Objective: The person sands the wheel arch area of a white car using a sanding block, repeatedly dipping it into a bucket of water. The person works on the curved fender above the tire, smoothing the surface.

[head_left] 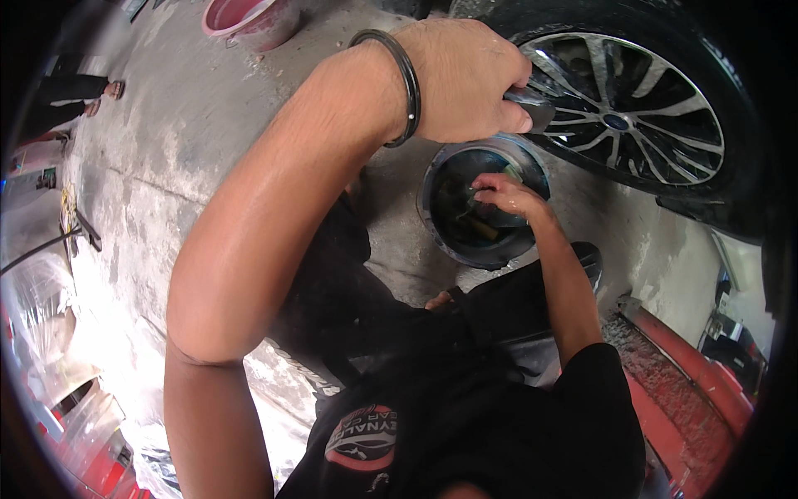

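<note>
My left hand (465,79), with a black band round its wrist, is closed on a black object (536,111) with a smooth, dark surface. Its kind is partly hidden by my fingers; it sits just in front of a car wheel (613,119) with silver-and-black spokes. Lower down, my right hand (509,196) reaches over a dark round bucket (431,218). Its fingers are loosely curved, with thumb and forefinger apart and nothing plain between them. Dark liquid and a yellowish-brown piece (480,229) show inside the bucket.
A pink basin (249,23) stands on the grey concrete floor (166,125) at the far left. Another person's feet (104,96) are at the left edge. To my lower right is a red metal frame (682,374). Clear plastic sheeting (41,308) lies on the left.
</note>
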The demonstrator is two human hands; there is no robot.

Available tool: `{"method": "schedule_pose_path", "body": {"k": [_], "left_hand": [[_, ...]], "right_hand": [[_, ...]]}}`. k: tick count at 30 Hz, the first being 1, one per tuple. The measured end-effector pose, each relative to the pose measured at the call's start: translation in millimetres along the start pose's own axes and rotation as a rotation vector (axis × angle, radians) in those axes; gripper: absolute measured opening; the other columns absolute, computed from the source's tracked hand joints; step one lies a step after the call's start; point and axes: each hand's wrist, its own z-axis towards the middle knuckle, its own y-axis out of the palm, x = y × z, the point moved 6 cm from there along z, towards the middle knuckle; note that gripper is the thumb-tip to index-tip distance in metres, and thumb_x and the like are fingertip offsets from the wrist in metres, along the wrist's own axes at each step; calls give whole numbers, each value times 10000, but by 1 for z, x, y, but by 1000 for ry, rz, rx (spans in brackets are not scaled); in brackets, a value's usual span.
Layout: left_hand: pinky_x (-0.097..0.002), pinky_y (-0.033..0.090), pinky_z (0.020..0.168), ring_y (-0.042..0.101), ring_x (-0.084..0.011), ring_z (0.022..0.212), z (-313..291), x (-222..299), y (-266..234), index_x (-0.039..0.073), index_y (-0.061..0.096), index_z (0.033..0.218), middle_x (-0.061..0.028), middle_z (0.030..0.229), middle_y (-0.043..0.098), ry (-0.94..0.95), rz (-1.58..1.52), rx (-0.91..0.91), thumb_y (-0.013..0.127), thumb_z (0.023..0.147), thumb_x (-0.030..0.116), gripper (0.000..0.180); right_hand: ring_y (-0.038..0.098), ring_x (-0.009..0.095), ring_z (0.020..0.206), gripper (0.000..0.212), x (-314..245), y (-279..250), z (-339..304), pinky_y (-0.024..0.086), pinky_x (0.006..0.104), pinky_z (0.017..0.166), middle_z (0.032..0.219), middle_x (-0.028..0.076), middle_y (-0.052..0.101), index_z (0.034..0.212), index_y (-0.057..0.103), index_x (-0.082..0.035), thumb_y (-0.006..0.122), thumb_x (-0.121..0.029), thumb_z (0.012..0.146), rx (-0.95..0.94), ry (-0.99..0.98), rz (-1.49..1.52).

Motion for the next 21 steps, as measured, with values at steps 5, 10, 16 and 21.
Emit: {"method": "schedule_pose_path", "body": {"k": [5,10,16,21], "left_hand": [[-488,576,963,740,-422,1064,29,7,10,9,721,1274,-258,1077,765,-8,38,-104,701,1006,422,492],[-476,580,973,745,-408,1063,46,9,23,24,722,1289,-245,1067,770,21,57,-112,700,1006,420,488],[-485,576,975,741,-417,1058,43,17,22,26,726,1269,-240,1061,772,69,19,-99,709,992,416,478],[-518,583,930,743,-424,1051,24,23,19,45,761,1179,-219,1006,780,17,63,-151,714,965,421,436]], "right_hand": [[603,109,1209,249,28,-25,-43,487,341,1086,1223,-49,670,1312,672,-116,621,-246,1106,147,-56,407],[682,207,1161,228,11,-30,-69,528,365,1041,1210,53,731,1243,705,-49,653,-173,1060,293,-127,200],[715,398,1125,229,-18,-24,-30,570,532,976,1189,184,745,1145,740,-27,600,-88,975,672,-363,-524],[688,457,1194,468,33,-1,74,547,549,1023,1330,288,688,1363,648,16,621,-161,931,209,58,-885]]}}
